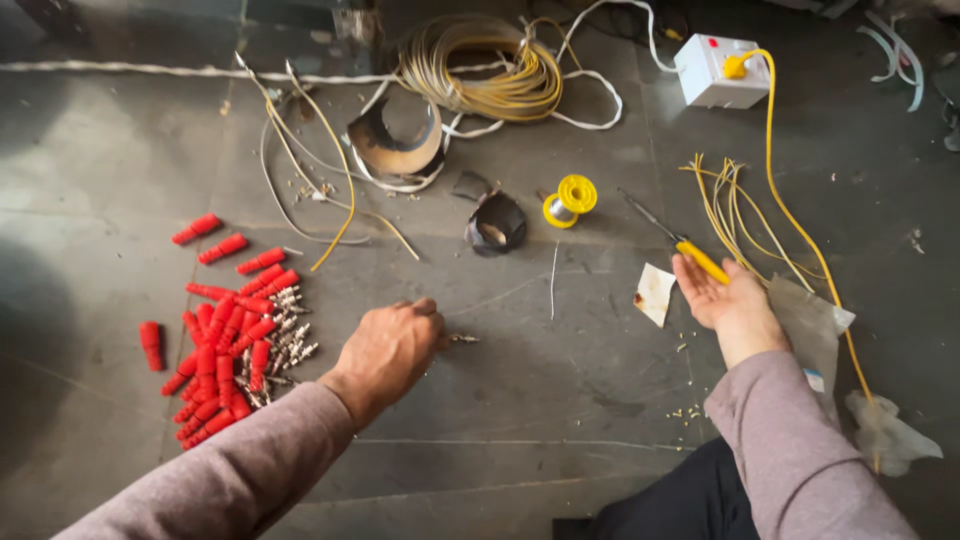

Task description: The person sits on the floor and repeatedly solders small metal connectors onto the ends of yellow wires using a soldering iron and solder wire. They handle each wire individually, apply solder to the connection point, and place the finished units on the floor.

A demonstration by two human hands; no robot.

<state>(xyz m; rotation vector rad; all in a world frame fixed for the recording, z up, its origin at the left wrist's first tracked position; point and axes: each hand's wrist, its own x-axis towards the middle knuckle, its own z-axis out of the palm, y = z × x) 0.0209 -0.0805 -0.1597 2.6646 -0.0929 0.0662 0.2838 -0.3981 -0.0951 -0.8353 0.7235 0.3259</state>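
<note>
My left hand (392,347) hovers low over the grey stone floor, fingers pinched on a small metal connector pin (462,339). To its left lies a heap of red plastic plug sleeves (222,350) mixed with several bare metal pins (288,335). My right hand (722,297) rests palm-up on the floor at the right, touching the yellow handle of a soldering iron (702,260) whose thin metal tip points up-left. Cut yellow wire pieces (725,200) lie just beyond that hand.
A yellow solder spool (570,199) and a dark tape roll (495,224) sit mid-floor. Farther back are a coil of yellow-white cable (490,70), a burnt metal ring (395,140) and a white socket box (718,70) with a yellow cord. Paper scrap (654,293) and plastic wrap (820,325) lie near my right hand.
</note>
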